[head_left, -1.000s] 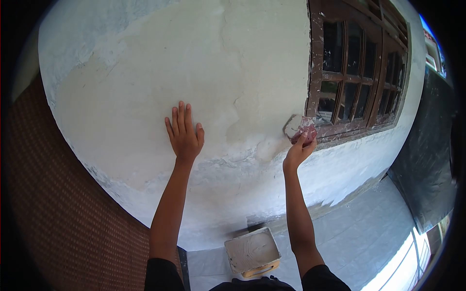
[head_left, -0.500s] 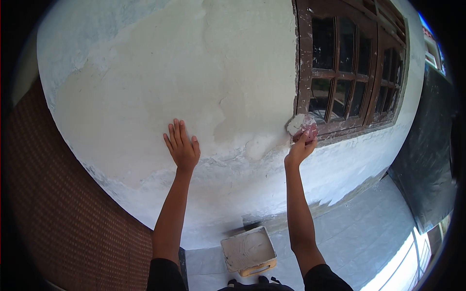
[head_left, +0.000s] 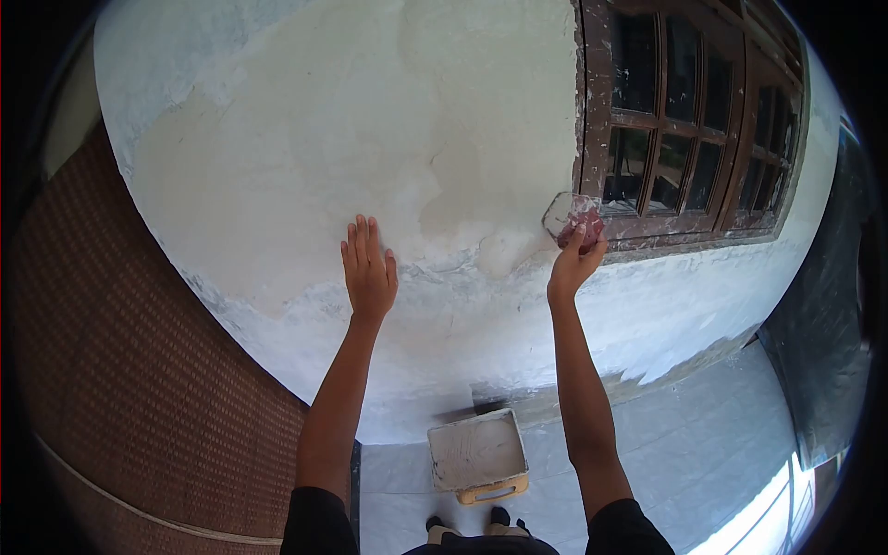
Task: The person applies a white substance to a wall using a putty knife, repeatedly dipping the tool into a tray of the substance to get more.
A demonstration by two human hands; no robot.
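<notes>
My left hand (head_left: pixel 371 271) lies flat against the wall (head_left: pixel 296 157), its fingers stretched upward and the thumb out to the side. The wall has a cream coat over most of the upper part and a whiter band below. Between the thumb and fingers of my right hand (head_left: pixel 573 270) is a putty scraper (head_left: pixel 581 224), reddish and smeared with pale filler. Its blade end is at the wall right beside the lower left corner of the brown window frame (head_left: pixel 595 139). My palm hides part of the scraper's grip.
A tray of pale filler (head_left: pixel 476 447) sits on a yellowish support (head_left: pixel 493 490) in front of my feet. Grey sheeting (head_left: pixel 666 444) covers the floor. Woven brown matting (head_left: pixel 139 305) stands at the left, and a dark sheet (head_left: pixel 814 314) hangs at the right.
The scraper has turned, and the thick pale lump of filler on it no longer shows. My left hand has slid slightly right along the wall. The view has shifted a little.
</notes>
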